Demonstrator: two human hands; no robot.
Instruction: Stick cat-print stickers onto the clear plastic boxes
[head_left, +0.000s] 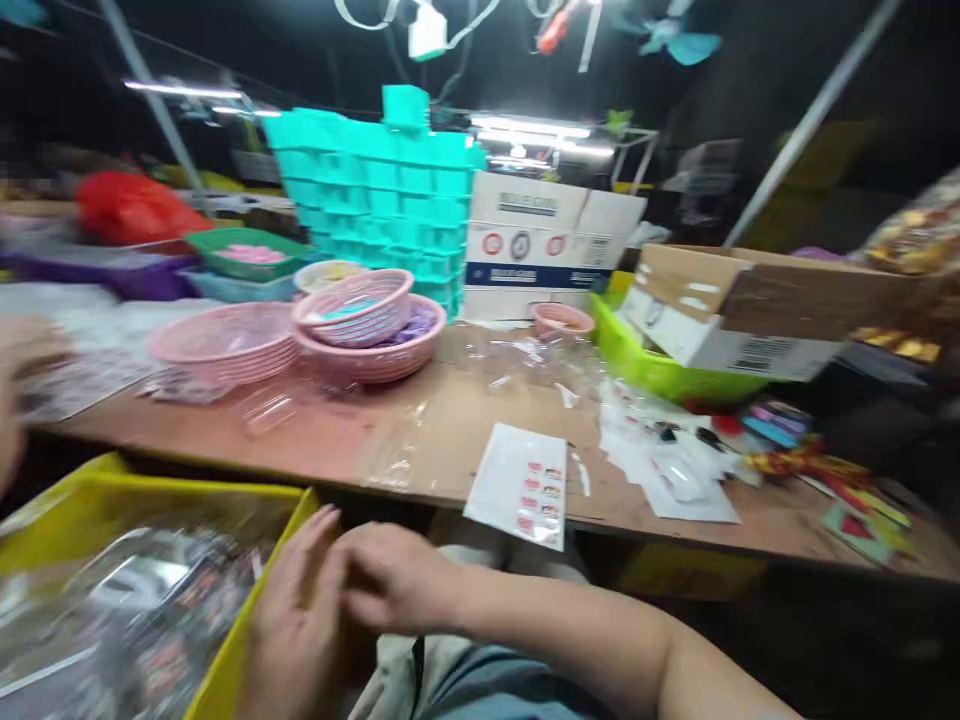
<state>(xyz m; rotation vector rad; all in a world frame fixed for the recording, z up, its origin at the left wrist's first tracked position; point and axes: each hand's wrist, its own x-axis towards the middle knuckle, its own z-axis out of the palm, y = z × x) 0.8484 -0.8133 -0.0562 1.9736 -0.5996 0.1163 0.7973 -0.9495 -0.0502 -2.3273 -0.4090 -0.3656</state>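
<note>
My left hand [289, 625] is beside the right rim of a yellow crate [300, 515], its fingers stretched upward and blurred. Right against it, my right hand [397, 578] has its fingers curled inward toward the left hand. Whatever may lie between the two hands is hidden. Inside the crate are many clear plastic packages [142, 590] with small printed items. On the table edge ahead lies a white sheet of stickers [525, 485], with small red and dark prints along its right side.
Pink baskets [225, 345] and a green basket [247, 250] stand on the table [442, 430] at left. Teal crates [375, 190] are stacked behind. At right are a lime basket [660, 375], an open carton [750, 300] and scattered wrappers. A person's blurred hand [26, 360] is at far left.
</note>
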